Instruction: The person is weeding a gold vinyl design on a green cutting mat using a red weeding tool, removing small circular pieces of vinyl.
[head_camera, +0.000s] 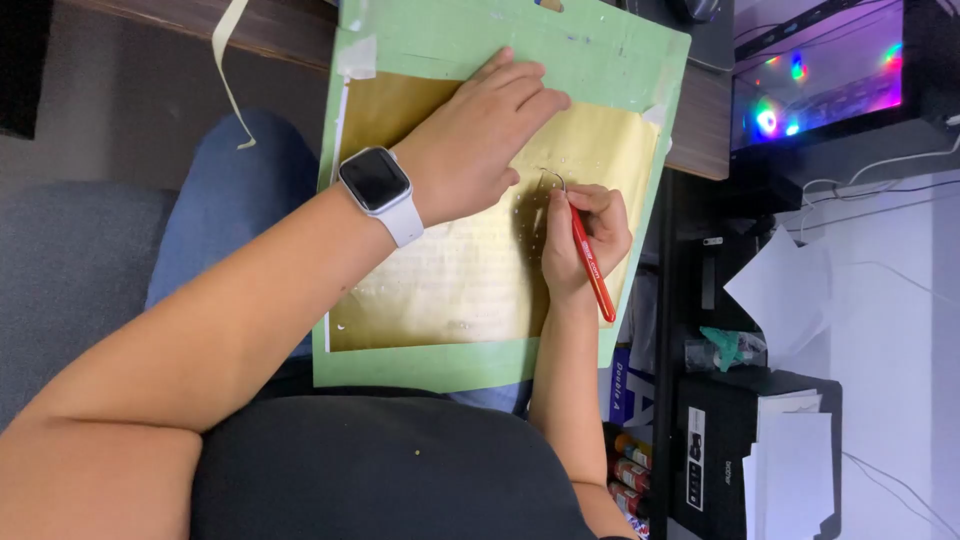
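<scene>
A shiny gold sheet (450, 280) lies taped on a light green cutting mat (500, 40) that rests over my lap and the desk edge. My left hand (470, 150) lies flat on the upper part of the gold sheet with its fingers spread, pressing it down. A white smartwatch (375, 180) is on that wrist. My right hand (580, 240) grips a red-handled hook tool (592, 265) like a pen. Its thin metal tip touches the sheet just below my left thumb.
A wooden desk (280, 25) runs along the top. A screen with coloured lights (830, 70) is at the upper right. A black printer (740, 450) with white paper stands at the lower right, with small bottles (630, 470) beside it. A grey chair (70, 260) is at the left.
</scene>
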